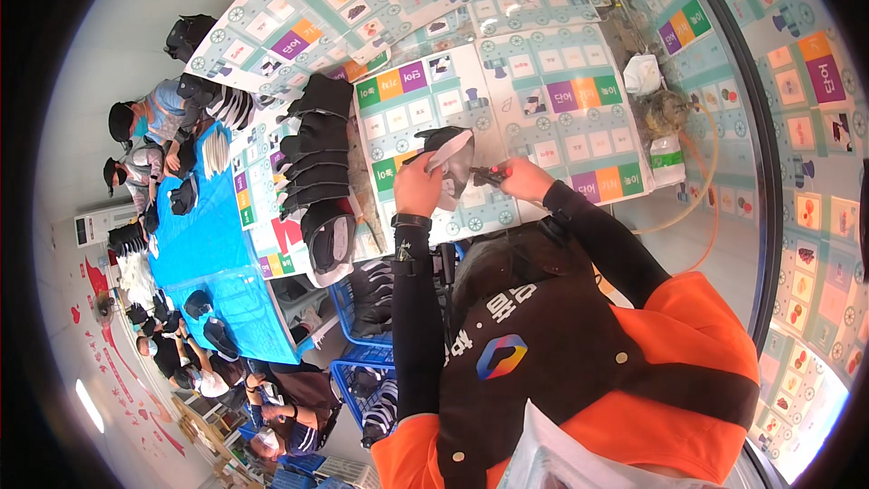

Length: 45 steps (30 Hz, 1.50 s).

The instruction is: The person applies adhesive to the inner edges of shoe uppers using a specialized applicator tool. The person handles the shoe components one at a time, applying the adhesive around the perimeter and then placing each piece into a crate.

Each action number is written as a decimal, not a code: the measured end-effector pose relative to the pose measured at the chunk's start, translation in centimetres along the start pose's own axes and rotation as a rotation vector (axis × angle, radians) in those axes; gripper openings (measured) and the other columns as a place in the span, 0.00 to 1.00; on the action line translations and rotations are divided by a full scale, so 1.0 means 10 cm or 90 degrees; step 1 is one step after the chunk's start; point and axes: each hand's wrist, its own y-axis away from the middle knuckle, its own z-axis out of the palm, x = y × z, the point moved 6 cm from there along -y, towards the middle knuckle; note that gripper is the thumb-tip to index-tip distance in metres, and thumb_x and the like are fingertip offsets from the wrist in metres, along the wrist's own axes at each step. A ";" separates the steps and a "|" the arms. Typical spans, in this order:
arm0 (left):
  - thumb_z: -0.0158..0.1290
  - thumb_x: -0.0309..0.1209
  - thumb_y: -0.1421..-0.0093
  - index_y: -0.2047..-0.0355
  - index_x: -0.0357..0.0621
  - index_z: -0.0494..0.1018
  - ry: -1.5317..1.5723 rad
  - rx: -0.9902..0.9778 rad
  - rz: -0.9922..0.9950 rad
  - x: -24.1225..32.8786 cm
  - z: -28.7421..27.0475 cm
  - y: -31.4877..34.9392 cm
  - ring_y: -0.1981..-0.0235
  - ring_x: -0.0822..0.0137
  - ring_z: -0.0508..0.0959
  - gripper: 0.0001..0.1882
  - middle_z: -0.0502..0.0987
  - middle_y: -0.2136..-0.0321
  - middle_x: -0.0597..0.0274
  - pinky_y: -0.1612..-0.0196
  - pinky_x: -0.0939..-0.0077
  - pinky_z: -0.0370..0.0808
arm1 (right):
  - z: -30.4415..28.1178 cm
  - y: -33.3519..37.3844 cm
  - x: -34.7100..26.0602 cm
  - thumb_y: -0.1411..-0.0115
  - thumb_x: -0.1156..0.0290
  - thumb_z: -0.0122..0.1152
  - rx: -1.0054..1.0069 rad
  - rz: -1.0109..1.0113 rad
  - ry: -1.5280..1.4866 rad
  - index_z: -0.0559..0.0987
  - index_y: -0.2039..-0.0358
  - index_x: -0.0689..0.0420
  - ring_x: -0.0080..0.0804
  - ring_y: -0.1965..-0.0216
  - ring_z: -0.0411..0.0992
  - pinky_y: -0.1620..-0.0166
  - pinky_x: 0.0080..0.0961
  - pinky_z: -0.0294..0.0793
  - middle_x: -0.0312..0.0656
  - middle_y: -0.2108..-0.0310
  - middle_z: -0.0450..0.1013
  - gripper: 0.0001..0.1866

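A dark cap [450, 147] with a pale grey inner side is held over the table, its inside turned partly up. My left hand [418, 186] is closed on the cap's near left edge. Just right of the cap, my right hand [527, 179] is closed round a small black hand tool [490, 176] with a touch of red. The tool's tip points left at the cap; whether they touch, I cannot tell. To the left of my left hand, a long row of nested dark caps [315, 167] lies on the table, with a grey-lined cap [329, 243] at its near end.
Printed teal-and-white sheets cover my table [561, 136]. A yellowish hose [711, 204] and an orange one hang off its right side, near a white bag [642, 74]. Blue crates [362, 330] with caps stand below left. Several people work round a blue-covered table [204, 235] farther left.
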 end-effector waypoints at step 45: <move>0.57 0.36 0.43 0.60 0.49 0.82 -0.083 -0.043 -0.012 0.31 0.25 -0.34 0.65 0.42 0.82 0.12 0.82 0.68 0.47 0.59 0.50 0.79 | -0.26 0.10 0.01 0.47 0.72 0.53 0.155 -0.095 0.108 0.79 0.68 0.61 0.64 0.64 0.74 0.60 0.55 0.72 0.61 0.72 0.76 0.09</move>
